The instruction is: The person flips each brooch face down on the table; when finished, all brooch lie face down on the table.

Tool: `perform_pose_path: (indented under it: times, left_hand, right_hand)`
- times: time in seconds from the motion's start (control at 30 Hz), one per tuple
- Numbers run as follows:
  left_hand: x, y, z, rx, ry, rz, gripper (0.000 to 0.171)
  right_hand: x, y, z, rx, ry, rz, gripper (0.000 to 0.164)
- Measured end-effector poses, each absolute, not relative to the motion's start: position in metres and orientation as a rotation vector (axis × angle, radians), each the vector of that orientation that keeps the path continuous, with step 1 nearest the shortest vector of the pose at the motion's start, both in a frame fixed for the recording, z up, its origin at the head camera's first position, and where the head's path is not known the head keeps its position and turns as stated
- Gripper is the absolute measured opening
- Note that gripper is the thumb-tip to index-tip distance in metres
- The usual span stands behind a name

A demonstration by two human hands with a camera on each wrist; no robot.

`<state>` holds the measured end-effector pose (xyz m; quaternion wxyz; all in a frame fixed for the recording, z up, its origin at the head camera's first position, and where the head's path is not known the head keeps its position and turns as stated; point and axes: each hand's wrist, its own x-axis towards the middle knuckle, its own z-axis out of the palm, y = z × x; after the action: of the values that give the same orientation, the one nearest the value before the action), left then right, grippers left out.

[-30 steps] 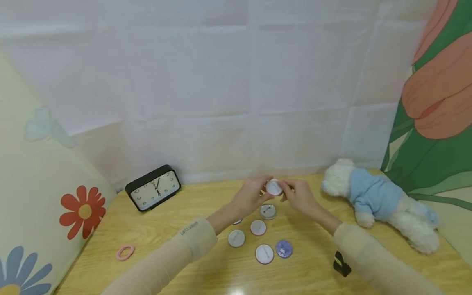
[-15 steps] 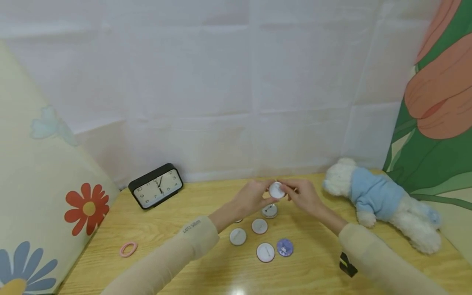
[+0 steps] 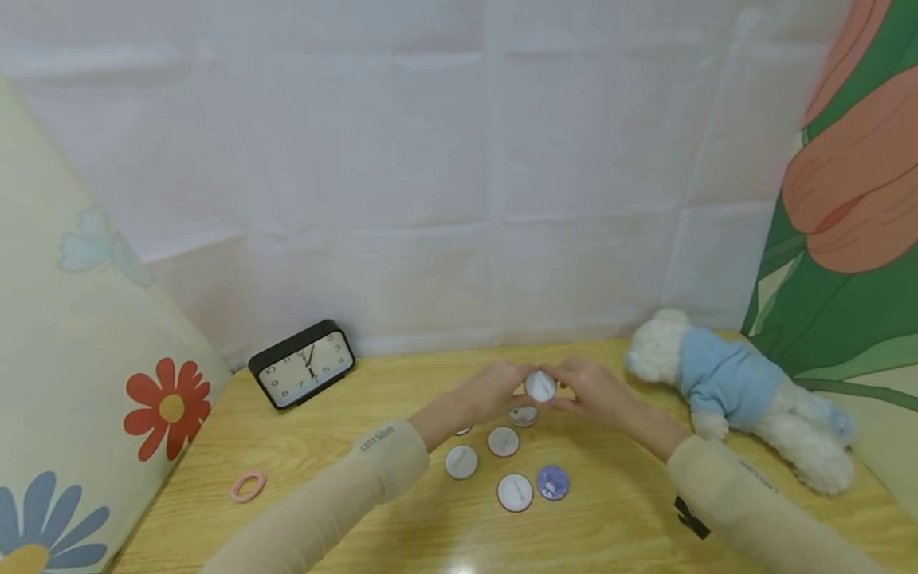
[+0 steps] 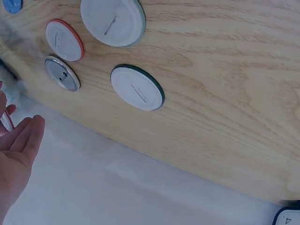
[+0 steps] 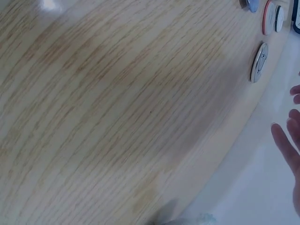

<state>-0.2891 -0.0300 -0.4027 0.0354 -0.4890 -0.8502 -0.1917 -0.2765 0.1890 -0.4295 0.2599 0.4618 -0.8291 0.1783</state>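
Note:
A round pin badge (image 3: 541,386), its white back and pin facing up, is held between both hands above the far part of the table. My left hand (image 3: 493,391) pinches its left edge, and my right hand (image 3: 590,392) grips the right edge. In the left wrist view, a sliver of the badge (image 4: 6,121) shows beside the left hand (image 4: 21,147). Just below the hands lies a silver-backed badge (image 3: 524,416), partly covered. White-backed badges (image 3: 504,442) lie nearer, along with a purple badge (image 3: 553,483) facing up. Another badge (image 3: 463,430) is mostly hidden by the left wrist.
At the back left stands a black alarm clock (image 3: 304,365), with a pink ring (image 3: 248,487) nearer the front. A plush toy in a blue shirt (image 3: 731,383) lies at the right. Beside the right sleeve is a small black object (image 3: 692,518). White cloth (image 3: 430,199) hangs behind the table.
The held badge has moved slightly nearer and to the right. My right hand has shifted from having fingers over the badge's face to its right edge, and its pin shows again.

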Motion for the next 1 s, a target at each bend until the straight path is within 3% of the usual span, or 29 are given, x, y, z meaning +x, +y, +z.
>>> perform_pose_path:
  times: [0.4, 0.57, 1.0]
  left_hand:
    - [-0.284, -0.015, -0.421, -1.557, -2.639, -0.420, 0.037]
    - [-0.282, -0.002, -0.436, -1.420, -2.718, -0.285, 0.032]
    - [-0.273, 0.017, -0.457, -1.212, -2.846, -0.063, 0.045]
  right_hand:
    - [-0.273, 0.197, -0.432, 1.275, -2.369, 0.401, 0.039]
    - [-0.271, 0.203, -0.436, 1.211, -2.523, 0.360, 0.039]
    - [-0.269, 0.219, -0.456, 1.037, -2.758, 0.386, 0.041]
